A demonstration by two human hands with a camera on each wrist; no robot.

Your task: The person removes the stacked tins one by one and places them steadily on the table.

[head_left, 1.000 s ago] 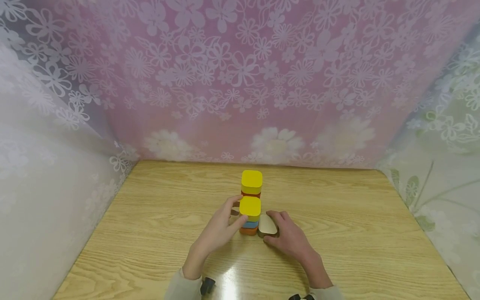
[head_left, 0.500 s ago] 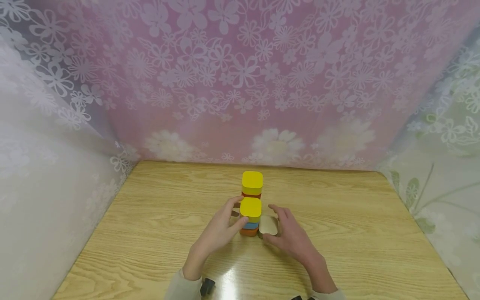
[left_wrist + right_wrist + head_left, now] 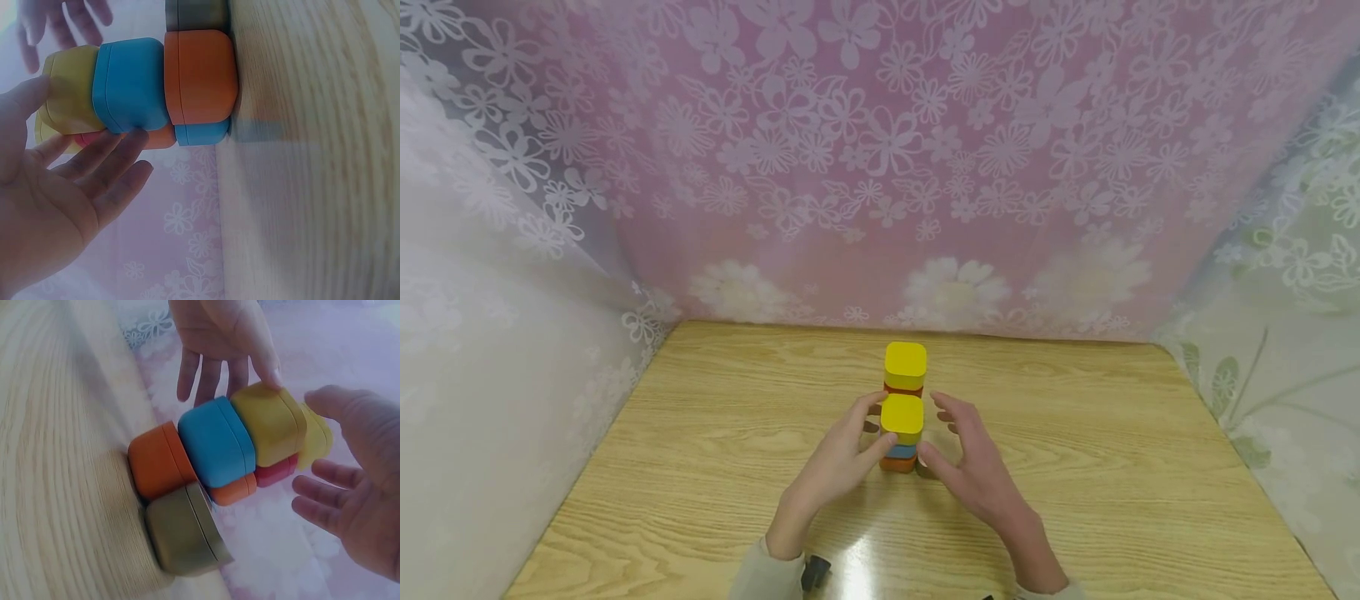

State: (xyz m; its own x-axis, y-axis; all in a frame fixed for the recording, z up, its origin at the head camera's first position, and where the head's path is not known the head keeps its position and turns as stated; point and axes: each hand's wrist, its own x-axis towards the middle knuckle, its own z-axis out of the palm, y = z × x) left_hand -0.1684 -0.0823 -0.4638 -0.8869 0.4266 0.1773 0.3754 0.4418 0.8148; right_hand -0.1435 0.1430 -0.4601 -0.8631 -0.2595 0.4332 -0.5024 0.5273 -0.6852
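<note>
Two stacks of rounded blocks stand one behind the other. The front one has a yellow block (image 3: 902, 414) on a blue block (image 3: 131, 81) and an orange block (image 3: 200, 78). My left hand (image 3: 835, 458) rests against its left side, thumb on the yellow block, fingers fairly straight by the blue one. My right hand (image 3: 981, 467) is to the right, fingers spread with nothing in them. Below it an olive-brown block (image 3: 184, 531) stands on the table beside the orange block, mostly hidden by that hand in the head view.
The rear stack has another yellow block (image 3: 906, 362) on top, with red (image 3: 275, 470), orange (image 3: 234, 490) and blue (image 3: 203, 132) blocks below. The wooden table (image 3: 715, 400) ends at a pink floral curtain (image 3: 820, 208), with pale curtains at both sides.
My right hand has let go of the olive-brown block and risen over it, its thumb shifting toward the front stack. The left hand and both stacks look unmoved.
</note>
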